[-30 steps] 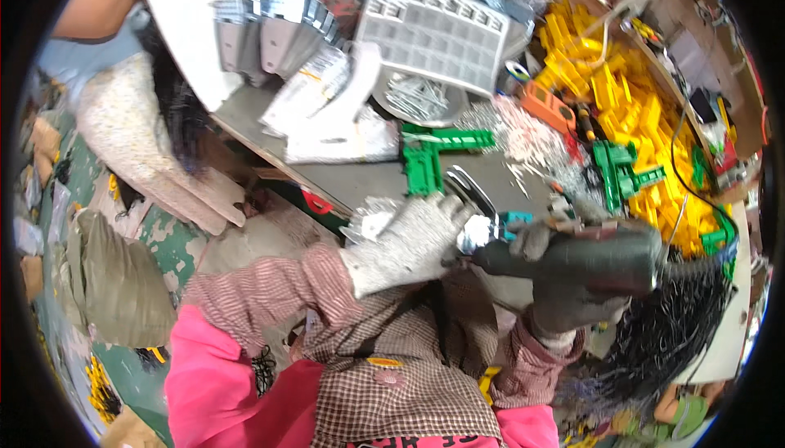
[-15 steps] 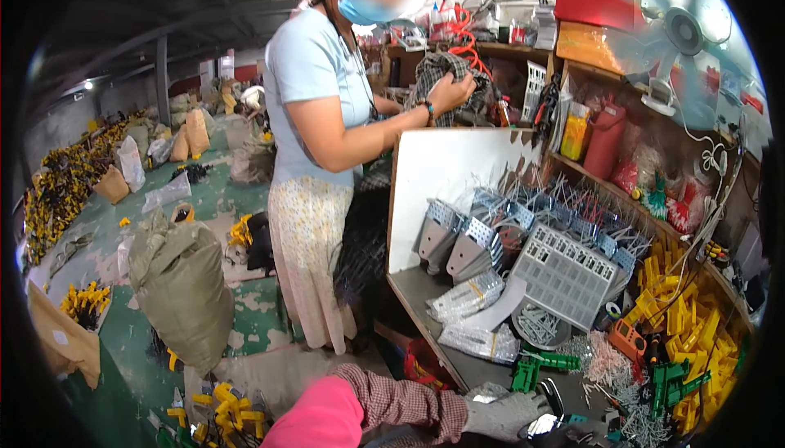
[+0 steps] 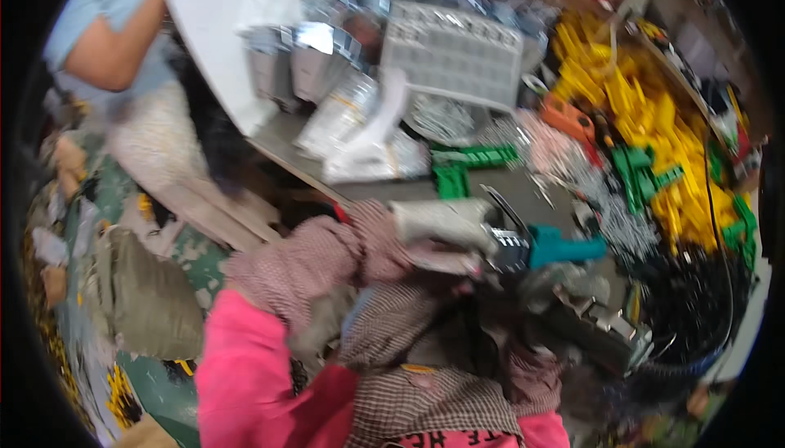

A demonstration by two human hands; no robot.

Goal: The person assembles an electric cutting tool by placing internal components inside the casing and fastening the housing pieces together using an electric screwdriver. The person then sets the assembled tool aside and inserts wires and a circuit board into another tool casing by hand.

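Note:
My left hand (image 3: 446, 223), in a pale grey glove, is closed at the near edge of the bench. At its fingertips is a teal-handled tool (image 3: 564, 245) with a black body and a thin curved black part; motion blur hides its exact kind. Lower right, my right hand (image 3: 568, 283) seems to be the smeared grey gloved shape, its fingers not readable. Beside that hand lies a dark block with shiny metal parts (image 3: 601, 321). Green plastic parts (image 3: 474, 156) and a dish of screws (image 3: 441, 117) lie beyond my left hand.
Yellow plastic parts (image 3: 646, 129) heap at the right, with black pieces (image 3: 687, 293) nearer. A grey gridded tray (image 3: 454, 56) leans at the back beside plastic bags (image 3: 343, 117). An orange device (image 3: 570, 121) sits right. Another person (image 3: 106, 39) stands left, near a sack (image 3: 151, 284).
The view has swung down and right, so bench and other person appear farther up and left. Both my sleeves and the teal-handled tool now show; my left hand appears higher in the picture.

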